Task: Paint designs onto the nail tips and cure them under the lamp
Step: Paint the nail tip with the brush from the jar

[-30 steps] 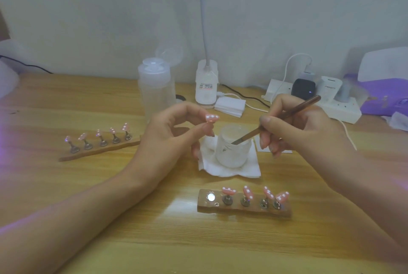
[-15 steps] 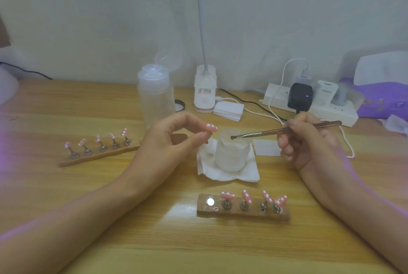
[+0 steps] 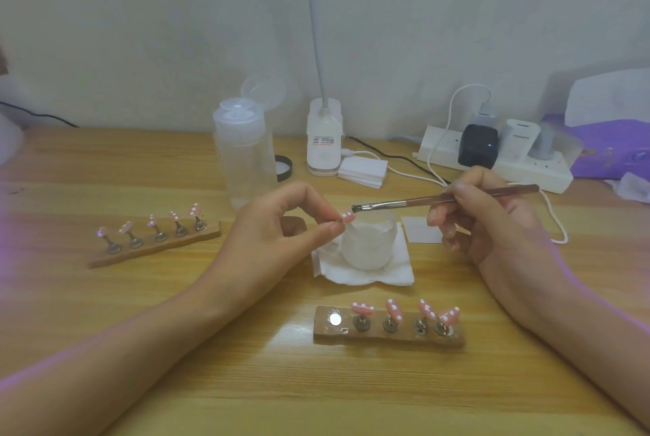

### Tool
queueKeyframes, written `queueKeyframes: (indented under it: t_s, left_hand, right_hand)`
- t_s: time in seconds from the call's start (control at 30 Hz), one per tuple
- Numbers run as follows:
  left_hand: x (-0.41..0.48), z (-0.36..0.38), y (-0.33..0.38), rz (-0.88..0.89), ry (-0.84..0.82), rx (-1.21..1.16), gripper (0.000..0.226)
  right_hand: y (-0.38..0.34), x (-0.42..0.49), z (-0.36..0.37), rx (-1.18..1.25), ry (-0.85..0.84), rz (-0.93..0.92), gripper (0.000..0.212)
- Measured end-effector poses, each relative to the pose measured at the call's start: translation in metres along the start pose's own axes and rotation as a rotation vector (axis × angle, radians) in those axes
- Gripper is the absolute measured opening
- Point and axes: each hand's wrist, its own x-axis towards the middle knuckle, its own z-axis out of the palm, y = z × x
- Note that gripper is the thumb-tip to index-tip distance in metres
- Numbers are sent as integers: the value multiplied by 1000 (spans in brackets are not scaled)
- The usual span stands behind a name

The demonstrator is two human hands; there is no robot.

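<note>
A pink nail tip [image 3: 346,216] with white dots sits just left of the frame's centre. The left hand [image 3: 278,231] pinches it between thumb and forefinger, and its other fingers are loosely curled. The right hand [image 3: 492,224] has its fingers closed around the handle of a thin brush [image 3: 444,199]. The brush lies almost level and points left, with its bristle end just beside the nail tip; whether they touch cannot be told.

Right below them a frosted cup [image 3: 369,245] stands on a white tissue [image 3: 365,277] on the wooden worktop [image 3: 246,383]. Lower in the frame, a wooden holder [image 3: 387,339] carries four dotted pink tips on small stands, and its leftmost spot shows a bare metal disc. At the left a second holder [image 3: 154,248] bears five tips.

Along the wall at the back stand:
- a clear bottle [image 3: 244,154] with its cap flipped up
- a white lamp base [image 3: 324,140]
- a stack of white pads [image 3: 362,172]
- a power strip [image 3: 499,168] with plugs in it
</note>
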Motion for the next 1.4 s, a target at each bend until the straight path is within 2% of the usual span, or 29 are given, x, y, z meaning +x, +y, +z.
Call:
queueKeyframes:
  t_s: [0.13,0.33,0.53,0.7,0.77,0.9,1.03,1.2,1.3,1.4]
  left_hand:
    - [1,-1,0,31,-7,24,13]
    - [0,-1,0,56,-4,42,14]
    - [0,0,0,93,5,82,16]
    - [1,0,1,103,-10,73,13]
    - [0,-1,1,103,-13,71,13]
    - [-1,0,1,98,-12,56,16]
    - [-1,0,2,89,-4,59,21]
    - [-2,0,3,81,-2,56,22]
    - [-2,1,4,86,-1,59,22]
    - [-2,0,3,82,-2,57,20]
  right_hand:
    - [0,-1,3,-37,-24,4,15]
    - [-1,-1,1,-19,85,22,20]
    - [-1,-1,3,-42,10,-2,16]
    - [-2,-1,-1,-22,101,-18,23]
    - [-10,0,0,-92,93,-84,27]
    - [-32,2,7,-427,-22,-219,18]
    - [-37,-2,15,-655,-99,-271,22]
    - [-32,-4,23,-725,-92,-273,21]
    - [-28,-2,22,-676,-114,-226,27]
    - [-23,1,18,-561,-96,-163,23]
